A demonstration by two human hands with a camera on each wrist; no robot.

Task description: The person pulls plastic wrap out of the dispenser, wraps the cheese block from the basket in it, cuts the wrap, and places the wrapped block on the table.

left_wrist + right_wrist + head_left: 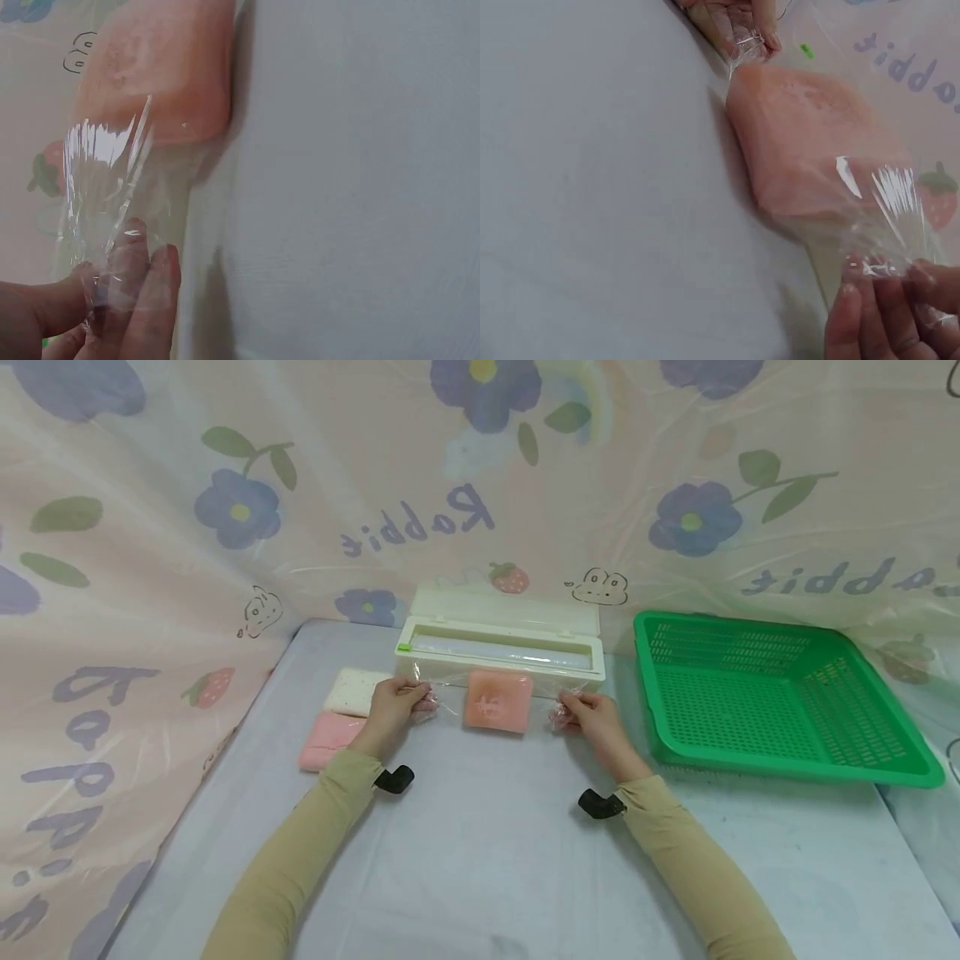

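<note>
Between the two hands is a salmon-pink rounded block (498,702), which looks like a bar of soap with a stamped mark on its face. Clear plastic wrap (101,180) covers it and stretches out at both sides in gathered pleats. My left hand (401,706) pinches the wrap's left end between thumb and fingers. At the other side my right hand (592,722) pinches the right end, film bunched over its fingertips (847,307). Just behind the block stands a white cling-film dispenser box (592,664), lid raised, a film roll (502,652) inside.
Left of the left hand lie a white speckled block (351,692) and a pink block (327,739). A green plastic basket (795,764) stands at the right. A patterned curtain (315,468) rises behind the white-covered table (480,860).
</note>
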